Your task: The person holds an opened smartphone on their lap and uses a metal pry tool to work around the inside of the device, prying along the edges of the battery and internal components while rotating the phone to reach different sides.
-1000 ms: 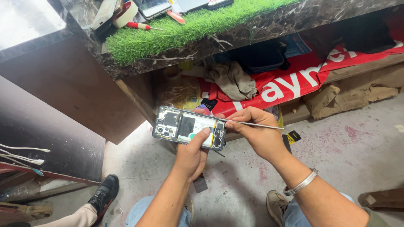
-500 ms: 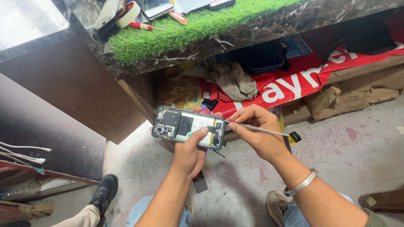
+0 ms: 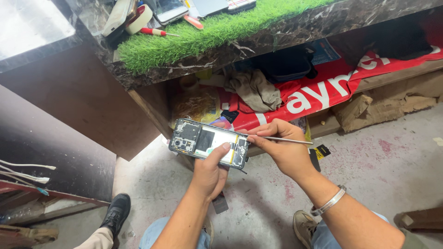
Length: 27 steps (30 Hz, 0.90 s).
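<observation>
At the bottom of the frame the person's knees in blue jeans and a tan shoe (image 3: 305,226) sit on the stained concrete floor (image 3: 378,166); at lower left another person's black shoe (image 3: 116,213) rests on the same floor. A metal bangle (image 3: 328,203) circles the right wrist.

Just above, in the middle of the frame, the left hand (image 3: 210,171) is closed around an opened phone (image 3: 208,143) with its back cover off, gripping it from below, the thumb pressed on the pale inner panel. The phone lies crosswise, camera end toward the left, circuit boards and a yellow strip exposed. The right hand (image 3: 281,148) is closed in a pinch on thin metal tweezers (image 3: 284,139); their working end meets the phone's right edge, and the tail sticks out to the right. A small black and yellow tag (image 3: 321,151) lies on the floor beside that hand.

Farther up, under the counter, a shelf holds a crumpled grey-brown rag (image 3: 254,90), a red banner (image 3: 332,87) with white lettering, a black pouch (image 3: 286,64) and torn cardboard (image 3: 369,108) at the right.

At the top of the frame the dark marble counter (image 3: 286,34) carries a mat of artificial grass (image 3: 207,32). On it lie a red-handled screwdriver (image 3: 154,32), a roll of tape (image 3: 140,18) and another phone (image 3: 170,9). At the left edge white cables (image 3: 25,171) poke in.
</observation>
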Motion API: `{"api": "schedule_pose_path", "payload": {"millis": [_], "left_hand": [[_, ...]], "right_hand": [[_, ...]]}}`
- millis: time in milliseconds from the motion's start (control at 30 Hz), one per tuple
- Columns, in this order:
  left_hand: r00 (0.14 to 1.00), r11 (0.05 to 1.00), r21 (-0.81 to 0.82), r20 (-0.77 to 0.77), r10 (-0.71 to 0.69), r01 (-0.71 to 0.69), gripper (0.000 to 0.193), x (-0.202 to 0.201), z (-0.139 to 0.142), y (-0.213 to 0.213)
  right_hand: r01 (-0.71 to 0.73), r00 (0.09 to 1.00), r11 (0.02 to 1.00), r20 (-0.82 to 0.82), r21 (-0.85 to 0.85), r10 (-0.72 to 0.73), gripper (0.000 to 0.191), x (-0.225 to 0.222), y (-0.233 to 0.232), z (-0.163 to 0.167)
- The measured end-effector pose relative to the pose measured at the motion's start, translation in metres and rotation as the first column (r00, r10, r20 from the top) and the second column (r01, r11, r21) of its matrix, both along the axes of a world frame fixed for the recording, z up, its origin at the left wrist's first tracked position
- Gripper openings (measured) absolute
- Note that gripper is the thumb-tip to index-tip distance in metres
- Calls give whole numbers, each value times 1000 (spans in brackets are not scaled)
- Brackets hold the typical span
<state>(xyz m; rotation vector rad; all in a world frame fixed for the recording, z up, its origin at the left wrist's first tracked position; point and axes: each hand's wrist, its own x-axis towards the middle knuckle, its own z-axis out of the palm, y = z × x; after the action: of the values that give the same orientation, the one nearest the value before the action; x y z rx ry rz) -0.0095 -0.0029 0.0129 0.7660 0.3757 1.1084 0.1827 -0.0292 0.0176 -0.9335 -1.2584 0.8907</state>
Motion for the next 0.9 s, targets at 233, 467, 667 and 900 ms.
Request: {"api": "schedule_pose_path", "payload": {"millis": [233, 467, 667, 900], "left_hand": [[999, 999, 38, 35, 15, -16, 51, 0, 4, 4], [1000, 999, 24, 0, 28, -28, 51, 1, 0, 2], [1000, 999, 32, -11, 21, -20, 52, 4, 0, 0], [999, 999, 28, 9, -45, 44, 58, -4, 5, 4]], "right_hand": [[-43, 995, 998, -87, -34, 40, 17, 10, 2, -2], [6, 999, 1000, 51, -17, -5, 15, 6, 1, -1], [77, 987, 997, 144, -31, -72, 9, 3, -2, 4], [-76, 997, 997, -31, 26, 77, 18, 14, 1, -2]]}}
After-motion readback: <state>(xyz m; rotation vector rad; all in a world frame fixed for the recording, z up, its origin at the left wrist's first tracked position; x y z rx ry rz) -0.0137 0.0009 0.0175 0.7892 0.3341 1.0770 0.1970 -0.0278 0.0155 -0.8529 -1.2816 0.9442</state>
